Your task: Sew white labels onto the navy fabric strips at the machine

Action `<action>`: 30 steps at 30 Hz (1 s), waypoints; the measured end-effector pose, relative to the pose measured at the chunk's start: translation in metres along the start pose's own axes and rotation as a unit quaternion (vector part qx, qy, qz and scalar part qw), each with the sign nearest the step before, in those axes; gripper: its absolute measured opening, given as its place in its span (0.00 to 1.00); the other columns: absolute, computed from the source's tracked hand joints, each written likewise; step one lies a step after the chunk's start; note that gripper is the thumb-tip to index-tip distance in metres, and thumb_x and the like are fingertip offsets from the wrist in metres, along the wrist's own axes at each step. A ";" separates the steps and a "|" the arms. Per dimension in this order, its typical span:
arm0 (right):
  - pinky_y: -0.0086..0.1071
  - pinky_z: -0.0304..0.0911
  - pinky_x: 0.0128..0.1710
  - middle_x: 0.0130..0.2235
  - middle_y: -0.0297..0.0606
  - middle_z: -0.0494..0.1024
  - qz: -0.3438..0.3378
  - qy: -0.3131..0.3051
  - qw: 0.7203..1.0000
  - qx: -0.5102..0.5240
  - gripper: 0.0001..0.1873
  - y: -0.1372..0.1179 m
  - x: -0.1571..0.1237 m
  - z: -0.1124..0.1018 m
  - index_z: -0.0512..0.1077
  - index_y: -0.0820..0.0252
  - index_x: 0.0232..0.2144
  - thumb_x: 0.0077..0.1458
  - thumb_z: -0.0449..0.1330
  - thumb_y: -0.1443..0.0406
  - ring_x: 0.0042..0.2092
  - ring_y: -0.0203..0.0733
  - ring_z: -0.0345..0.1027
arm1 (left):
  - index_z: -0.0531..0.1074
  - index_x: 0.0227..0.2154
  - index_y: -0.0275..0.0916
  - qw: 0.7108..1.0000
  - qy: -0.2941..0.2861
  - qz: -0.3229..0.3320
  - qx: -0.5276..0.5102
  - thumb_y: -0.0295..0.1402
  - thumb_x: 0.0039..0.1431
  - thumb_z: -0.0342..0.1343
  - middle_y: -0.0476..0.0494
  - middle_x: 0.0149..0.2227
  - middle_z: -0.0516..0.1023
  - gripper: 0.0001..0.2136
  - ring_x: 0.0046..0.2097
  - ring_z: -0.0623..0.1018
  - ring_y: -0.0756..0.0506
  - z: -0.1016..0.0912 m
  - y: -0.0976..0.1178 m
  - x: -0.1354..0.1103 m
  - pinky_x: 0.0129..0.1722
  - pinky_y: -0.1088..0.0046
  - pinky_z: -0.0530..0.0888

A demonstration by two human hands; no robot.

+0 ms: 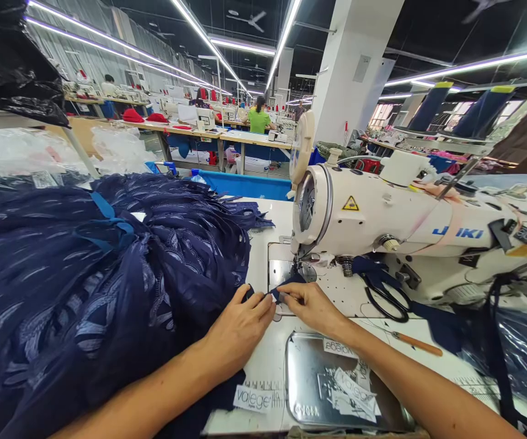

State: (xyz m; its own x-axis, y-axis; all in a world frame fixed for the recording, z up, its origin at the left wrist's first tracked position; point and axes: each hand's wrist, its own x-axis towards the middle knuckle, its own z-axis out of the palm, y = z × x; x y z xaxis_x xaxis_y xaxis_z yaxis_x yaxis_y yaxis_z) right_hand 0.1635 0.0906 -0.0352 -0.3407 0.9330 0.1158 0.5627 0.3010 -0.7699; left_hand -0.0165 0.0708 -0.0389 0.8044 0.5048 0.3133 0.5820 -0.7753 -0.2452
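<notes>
In front of the sewing machine (pixel 336 210), both hands work at a narrow dark navy fabric piece (pixel 293 281) that runs to the needle area. My left hand (pixel 245 326) is closed, its fingertips pinching the fabric's near end. My right hand (pixel 311 308) pinches the same piece a little to the right. A small white bit, perhaps a label, shows between the fingertips. Beside my left arm lies a large heap of navy lace fabric (pixel 190 262), tied with a blue strip (pixel 108 222).
A metal tray (pixel 302 384) holds several white printed labels (pixel 355 396); another label (pixel 257 398) lies left of it. Black-handled scissors (pixel 387 302) and an orange-handled tool (pixel 416 343) lie to the right. Beyond, a person in green (pixel 258 121) sits among other machines.
</notes>
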 end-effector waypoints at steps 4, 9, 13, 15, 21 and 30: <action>0.25 0.52 0.22 0.15 0.26 0.57 -0.004 -0.001 1.000 -0.018 0.16 0.000 -0.003 0.002 0.73 0.65 0.39 0.49 0.50 0.69 0.19 0.29 0.47 | 0.65 0.43 0.31 1.000 -0.001 0.000 0.002 0.23 0.51 0.46 0.39 0.45 0.71 0.15 0.44 0.69 0.43 0.000 0.000 -0.001 0.47 0.59 0.55; 0.27 0.56 0.25 0.18 0.33 0.70 -0.046 0.003 0.992 -0.116 0.18 -0.004 -0.007 0.001 0.71 0.67 0.42 0.50 0.49 0.71 0.20 0.32 0.58 | 0.65 0.43 0.31 1.000 0.003 0.004 0.001 0.24 0.52 0.46 0.39 0.45 0.71 0.14 0.44 0.69 0.43 0.002 0.000 -0.001 0.46 0.59 0.55; 0.28 0.59 0.28 0.24 0.38 0.75 -0.095 -0.017 0.985 -0.145 0.18 -0.007 -0.007 -0.003 0.70 0.67 0.42 0.50 0.48 0.71 0.25 0.36 0.66 | 0.66 0.42 0.31 1.000 0.001 0.001 0.003 0.25 0.54 0.46 0.39 0.44 0.72 0.13 0.44 0.69 0.43 0.002 0.000 -0.001 0.45 0.59 0.56; 0.28 0.61 0.29 0.27 0.38 0.76 -0.091 -0.048 0.988 -0.112 0.17 -0.006 -0.006 -0.007 0.71 0.66 0.41 0.51 0.48 0.71 0.27 0.36 0.68 | 0.66 0.43 0.32 1.000 -0.006 -0.001 0.008 0.25 0.54 0.46 0.39 0.45 0.71 0.13 0.44 0.69 0.43 0.000 0.000 0.000 0.45 0.59 0.56; 0.33 0.62 0.37 0.37 0.42 0.76 -0.019 0.006 0.991 -0.130 0.17 0.013 -0.015 -0.033 0.68 0.64 0.45 0.54 0.49 0.66 0.37 0.42 0.69 | 0.67 0.42 0.31 0.997 -0.041 0.031 0.064 0.22 0.55 0.46 0.37 0.43 0.72 0.12 0.41 0.71 0.43 -0.011 0.001 0.007 0.43 0.62 0.60; 0.31 0.59 0.33 0.32 0.39 0.74 0.037 0.073 0.885 -0.459 0.08 0.032 -0.088 -0.098 0.71 0.60 0.34 0.52 0.53 0.68 0.35 0.41 0.67 | 0.69 0.24 0.35 0.995 -0.052 0.055 0.067 0.21 0.51 0.51 0.44 0.27 0.73 0.06 0.28 0.71 0.46 -0.019 -0.003 0.033 0.31 0.69 0.63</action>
State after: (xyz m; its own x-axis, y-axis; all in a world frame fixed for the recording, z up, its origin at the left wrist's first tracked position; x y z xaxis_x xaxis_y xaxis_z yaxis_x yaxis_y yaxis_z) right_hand 0.2854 0.0375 -0.0084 -0.2143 0.9523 0.2174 0.9768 0.2088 0.0482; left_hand 0.0057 0.0828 -0.0108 0.8679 0.4622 0.1821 0.4950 -0.7736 -0.3957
